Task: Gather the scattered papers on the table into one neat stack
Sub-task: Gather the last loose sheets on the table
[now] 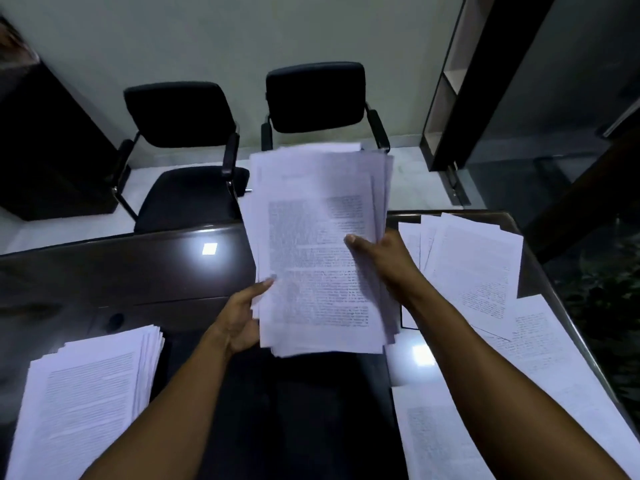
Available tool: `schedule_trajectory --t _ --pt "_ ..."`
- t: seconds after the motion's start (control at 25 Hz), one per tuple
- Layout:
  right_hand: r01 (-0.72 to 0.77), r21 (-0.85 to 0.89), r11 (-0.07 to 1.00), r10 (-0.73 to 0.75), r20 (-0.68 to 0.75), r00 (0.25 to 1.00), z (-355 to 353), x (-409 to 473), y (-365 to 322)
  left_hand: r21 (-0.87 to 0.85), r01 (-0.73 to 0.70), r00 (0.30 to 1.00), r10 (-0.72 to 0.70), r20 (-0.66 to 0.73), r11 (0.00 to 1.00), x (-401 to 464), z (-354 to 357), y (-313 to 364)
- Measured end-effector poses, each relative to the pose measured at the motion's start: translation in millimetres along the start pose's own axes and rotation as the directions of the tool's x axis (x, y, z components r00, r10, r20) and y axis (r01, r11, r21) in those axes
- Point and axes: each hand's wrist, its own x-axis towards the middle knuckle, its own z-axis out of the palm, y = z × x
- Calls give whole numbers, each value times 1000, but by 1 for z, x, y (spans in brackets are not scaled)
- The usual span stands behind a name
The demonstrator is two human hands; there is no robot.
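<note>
A thick bundle of printed white papers [311, 244] is held up above the dark table [138, 271], its sheets slightly fanned and blurred. My left hand [242, 320] grips the bundle's lower left corner, thumb on top. My right hand [384, 258] holds its right edge, thumb lying across the printed front. A second stack of papers [83, 400] lies on the table at the near left. Loose sheets [478, 268] overlap one another along the table's right side, with more sheets [440, 441] at the near right.
Two black armchairs [183, 150] [318, 98] stand beyond the table's far edge. A dark cabinet [45, 150] is at the far left and a tall shelf unit [460, 81] at the far right. The glossy tabletop reflects ceiling lights.
</note>
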Motion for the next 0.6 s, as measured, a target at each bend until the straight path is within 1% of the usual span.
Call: schedule_trajectory --t 0.08,0.16,0.28,0.36,0.48,0.52,0.6 --pt "115 82 990 -107 -93 990 24 -10 -26 -184 -139 990 137 -20 973 -16 -4 2" --pt "210 138 968 -187 -162 969 48 -21 -50 -321 -285 958 278 -68 903 -27 1 9" --pt "343 154 926 -303 -237 923 79 -38 -86 -427 -428 902 403 -151 797 -43 7 29" --pt "395 185 900 -336 -284 898 94 -49 -109 -471 -452 890 422 -175 758 -53 5 40" --pt "426 202 882 -350 -325 879 112 -65 -122 -535 -421 898 420 -132 732 -67 6 54" --pt "417 198 887 -345 -316 884 119 -71 -122 -566 -421 898 414 -150 709 -69 10 57" --pt "374 174 911 -328 -245 912 135 -87 -118 -613 -438 892 405 -202 658 -79 16 67"
